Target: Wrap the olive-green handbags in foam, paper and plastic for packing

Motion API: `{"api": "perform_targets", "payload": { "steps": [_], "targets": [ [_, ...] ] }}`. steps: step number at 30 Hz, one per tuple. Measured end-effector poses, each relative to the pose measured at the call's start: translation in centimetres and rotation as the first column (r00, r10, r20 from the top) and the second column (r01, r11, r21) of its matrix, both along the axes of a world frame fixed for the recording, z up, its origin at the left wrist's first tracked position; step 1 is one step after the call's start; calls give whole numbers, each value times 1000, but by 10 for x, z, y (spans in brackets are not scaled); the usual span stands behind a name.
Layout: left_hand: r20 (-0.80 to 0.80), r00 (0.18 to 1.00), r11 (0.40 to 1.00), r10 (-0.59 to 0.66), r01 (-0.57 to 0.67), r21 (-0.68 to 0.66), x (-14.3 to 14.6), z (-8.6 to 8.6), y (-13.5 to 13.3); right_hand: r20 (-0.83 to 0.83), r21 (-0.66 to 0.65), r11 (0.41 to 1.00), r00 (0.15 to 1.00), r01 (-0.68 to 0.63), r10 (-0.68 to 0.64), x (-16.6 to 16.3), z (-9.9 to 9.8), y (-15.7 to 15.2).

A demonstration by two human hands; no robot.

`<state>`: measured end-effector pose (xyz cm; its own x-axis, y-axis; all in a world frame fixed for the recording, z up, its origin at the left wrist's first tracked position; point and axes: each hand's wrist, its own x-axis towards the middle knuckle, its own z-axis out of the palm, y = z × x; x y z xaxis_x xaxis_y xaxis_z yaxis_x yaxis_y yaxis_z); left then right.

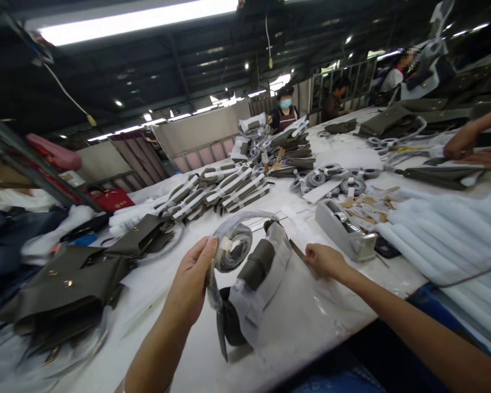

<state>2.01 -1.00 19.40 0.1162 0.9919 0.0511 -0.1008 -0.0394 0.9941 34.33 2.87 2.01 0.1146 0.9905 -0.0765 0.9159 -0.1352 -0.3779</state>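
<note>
In the head view, my left hand [193,281] is closed on a coiled strap [233,250] wrapped in clear film, thumb against the roll's edge. From the coil, the film-covered strap arches over to a dark olive handbag [258,266], which is partly wrapped in white padding and stands on the table before me. My right hand [324,261] pinches a dark olive strip [298,251] at the bag's right end. How that strip joins the bag is hard to make out.
Left on the white table [294,327] lie unwrapped olive handbags [71,284]. Behind are stacked wrapped bags [229,188] and several coiled straps [315,177]. A grey tape dispenser [343,232], tags [368,204] and white foam sheets [454,234] lie right. A co-worker's hands [470,144] reach in there.
</note>
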Motion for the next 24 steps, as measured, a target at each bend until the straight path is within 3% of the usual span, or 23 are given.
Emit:
{"api": "perform_targets", "payload": {
  "steps": [3, 6, 9, 11, 13, 17, 21, 24],
  "targets": [
    [-4, 999, 999, -32, 32, 9, 3, 0, -2, -55, 99, 995, 998, 21, -16, 7, 15, -5],
    [-24, 999, 999, -37, 38, 22, 7, -3, -3, -341, 246, 967, 940, 63, 26, 2, 41, -20],
    [-38, 999, 999, -22, 24, 43, 10, -5, -4, -710, 244, 970, 683, 13, 170, -21, 71, -44],
    [-65, 998, 997, -5, 9, 70, 13, -6, -5, -833, 198, 977, 512, -77, 209, -41, 85, -59],
    [-105, 994, 995, 7, 4, 101, 16, -5, -8, -876, 160, 976, 435, -146, 208, -59, 94, -69],
    [-216, 976, 987, 41, -6, 161, 21, -3, -14, -850, 179, 960, 457, -216, 261, -81, 98, -70],
    [-351, 933, 971, 82, 5, 240, 22, -3, -20, -827, 216, 955, 481, -203, 289, -93, 103, -60],
    [-444, 892, 956, 87, 50, 288, 23, -3, -23, -864, 239, 957, 414, -163, 286, -105, 114, -54]
  ]
}}
